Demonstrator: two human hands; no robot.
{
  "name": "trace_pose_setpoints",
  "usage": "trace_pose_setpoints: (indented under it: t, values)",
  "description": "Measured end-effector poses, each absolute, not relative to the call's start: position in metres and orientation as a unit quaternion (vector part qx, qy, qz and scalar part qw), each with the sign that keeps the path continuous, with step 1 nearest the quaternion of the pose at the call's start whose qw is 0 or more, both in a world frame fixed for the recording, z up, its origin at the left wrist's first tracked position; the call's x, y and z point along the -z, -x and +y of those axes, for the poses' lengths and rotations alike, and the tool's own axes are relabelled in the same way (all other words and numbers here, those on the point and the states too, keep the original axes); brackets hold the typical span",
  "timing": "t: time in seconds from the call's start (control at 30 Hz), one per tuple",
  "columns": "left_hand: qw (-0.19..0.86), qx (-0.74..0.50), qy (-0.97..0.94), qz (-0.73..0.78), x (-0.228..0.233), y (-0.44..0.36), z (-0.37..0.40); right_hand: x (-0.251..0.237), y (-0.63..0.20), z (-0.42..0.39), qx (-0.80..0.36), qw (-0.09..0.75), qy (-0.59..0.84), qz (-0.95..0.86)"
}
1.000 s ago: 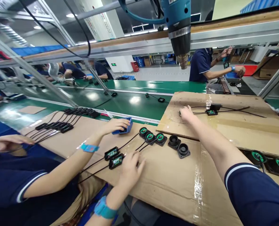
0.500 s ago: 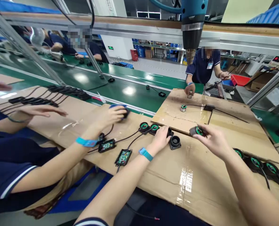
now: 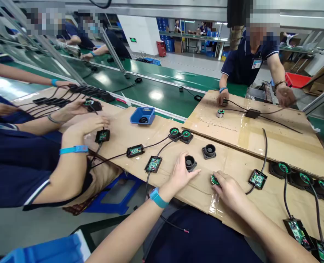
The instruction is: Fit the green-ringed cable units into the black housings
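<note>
fingers of right hand (image 3: 229, 188) curled round green-faced round module (image 3: 214, 179), pinned to cardboard sheet (image 3: 233, 160), cable trailing to small circuit board (image 3: 257, 178). left hand (image 3: 181, 173) loosely spread, fingertips touching black socket housing (image 3: 190, 162) just left of module, steadying it.

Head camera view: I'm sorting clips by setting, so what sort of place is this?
Most likely an electronics assembly line in a factory. A green conveyor belt runs between workers in matching navy shirts, and the cardboard-covered bench holds rows of wired circuit boards and round black housings.
</note>
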State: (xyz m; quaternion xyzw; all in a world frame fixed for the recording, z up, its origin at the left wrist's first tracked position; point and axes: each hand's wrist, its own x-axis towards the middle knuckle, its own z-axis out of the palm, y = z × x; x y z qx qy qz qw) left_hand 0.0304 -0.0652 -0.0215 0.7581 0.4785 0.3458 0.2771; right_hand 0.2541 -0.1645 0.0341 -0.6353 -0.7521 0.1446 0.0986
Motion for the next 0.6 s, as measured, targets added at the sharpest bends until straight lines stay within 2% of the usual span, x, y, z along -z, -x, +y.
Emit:
trace_pose_setpoints:
  t: [0.1, 0.2, 0.33, 0.47, 0.6]
  values:
    - [0.350, -0.357, -0.750, 0.433, 0.025, -0.027, -0.071, -0.034, -0.259, -0.164, -0.170, 0.130, 0.611, -0.762]
    - [0.324, -0.364, -0.742, 0.460, 0.028, -0.023, -0.074, -0.041, -0.262, -0.158, -0.184, 0.166, 0.626, -0.740]
    - [0.292, -0.375, -0.749, 0.461, 0.028, -0.023, -0.074, -0.058, -0.249, -0.146, -0.143, 0.249, 0.661, -0.693]
    - [0.318, -0.373, -0.771, 0.406, 0.024, -0.023, -0.073, -0.071, -0.223, -0.134, -0.113, 0.326, 0.648, -0.679]
    - [0.341, -0.400, -0.749, 0.403, 0.024, -0.020, -0.073, -0.066, -0.206, -0.125, -0.132, 0.349, 0.632, -0.680]
